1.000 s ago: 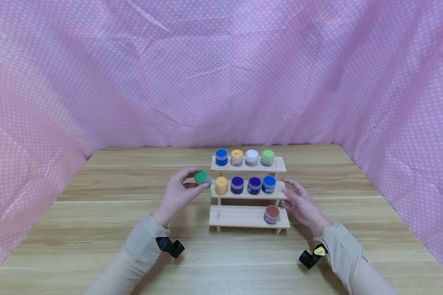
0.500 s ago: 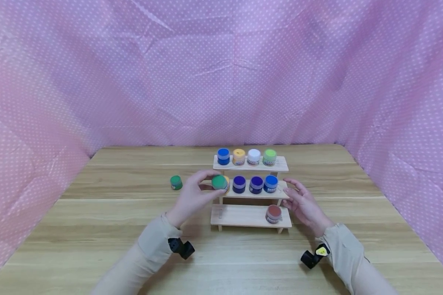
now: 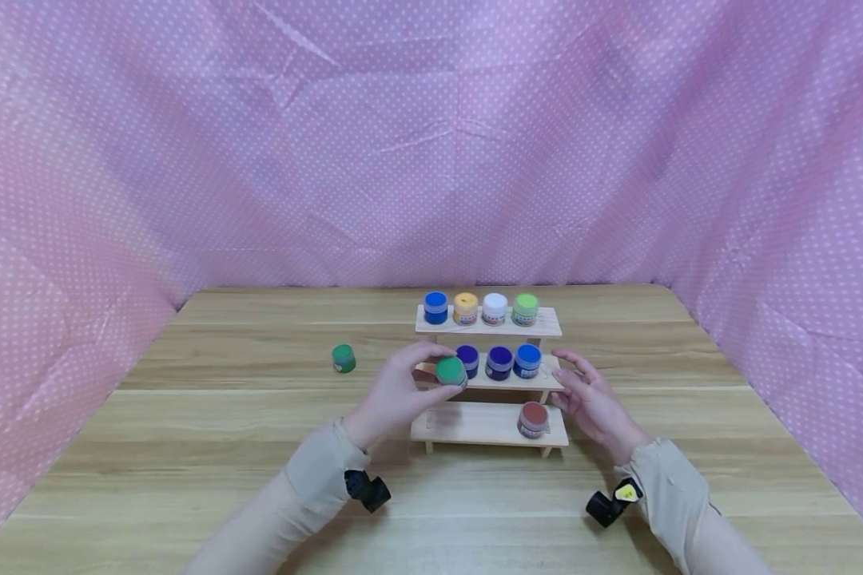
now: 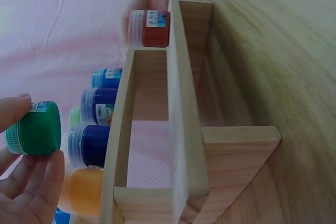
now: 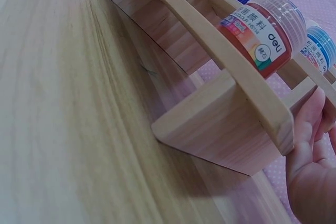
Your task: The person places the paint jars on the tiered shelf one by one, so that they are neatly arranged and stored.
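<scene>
My left hand (image 3: 395, 395) pinches a green paint jar (image 3: 450, 370) between thumb and fingers, in front of the left part of the middle shelf (image 3: 546, 374). In the left wrist view, this jar is near the shelf's yellow jar (image 4: 85, 192), which is hidden behind the hand in the head view. Two purple jars (image 3: 499, 362) and a blue jar (image 3: 528, 361) continue that row. My right hand (image 3: 593, 403) holds the right end of the three-step wooden rack, thumb against the middle shelf. A reddish-brown jar (image 5: 262, 32) stands on the right of the lower shelf (image 3: 467, 423).
Blue, yellow, white and light green jars (image 3: 525, 310) line the top shelf (image 3: 549, 321). Another green jar (image 3: 344, 358) stands on the wooden table (image 3: 244, 415) left of the rack. A pink dotted cloth (image 3: 431, 144) hangs behind and at the sides.
My left hand has carried the green jar rightward to the rack's middle shelf, uncovering the other green jar on the table. The right hand stays at the rack's right end.
</scene>
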`<state>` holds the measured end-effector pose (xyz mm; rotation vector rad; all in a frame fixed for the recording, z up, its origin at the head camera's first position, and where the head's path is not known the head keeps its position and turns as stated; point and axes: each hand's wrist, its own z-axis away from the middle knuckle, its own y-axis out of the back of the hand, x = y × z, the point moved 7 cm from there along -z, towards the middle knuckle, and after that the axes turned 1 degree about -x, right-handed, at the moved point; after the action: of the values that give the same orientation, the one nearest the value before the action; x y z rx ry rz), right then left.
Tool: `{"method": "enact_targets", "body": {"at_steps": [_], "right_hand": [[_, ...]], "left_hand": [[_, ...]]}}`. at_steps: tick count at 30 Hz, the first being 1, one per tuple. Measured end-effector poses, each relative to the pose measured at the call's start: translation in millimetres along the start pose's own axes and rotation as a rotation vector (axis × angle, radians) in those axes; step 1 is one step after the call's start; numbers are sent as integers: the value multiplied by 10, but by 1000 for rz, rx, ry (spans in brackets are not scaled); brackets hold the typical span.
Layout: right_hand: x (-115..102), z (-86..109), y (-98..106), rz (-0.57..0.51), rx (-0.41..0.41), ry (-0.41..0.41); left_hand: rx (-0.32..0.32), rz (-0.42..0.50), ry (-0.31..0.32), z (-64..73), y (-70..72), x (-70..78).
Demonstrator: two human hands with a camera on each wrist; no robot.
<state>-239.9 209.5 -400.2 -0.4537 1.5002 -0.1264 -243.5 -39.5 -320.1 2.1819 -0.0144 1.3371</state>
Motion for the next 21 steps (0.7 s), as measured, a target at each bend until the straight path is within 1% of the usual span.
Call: {"method": "enact_targets", "body": {"at_steps": [3, 7, 10, 13, 17, 21], "right_hand": [[1, -3, 4, 4, 9, 0], [2, -6, 12, 15, 26, -4], [4, -8, 18, 18, 35, -7], [12, -12, 28, 30, 48, -18], [23, -17, 37, 49, 61, -32], [22, -17, 34, 32, 52, -26]], "left_hand": [[-32, -40, -10, -5, -48, 15], [-93, -67, 4, -20, -129, 26], [-151, -57, 20, -34, -200, 17], [-204, -66, 45, -43, -267, -9], [-261, -109, 74, -51, -351, -38], [-299, -151, 63, -58, -420, -20]]}}
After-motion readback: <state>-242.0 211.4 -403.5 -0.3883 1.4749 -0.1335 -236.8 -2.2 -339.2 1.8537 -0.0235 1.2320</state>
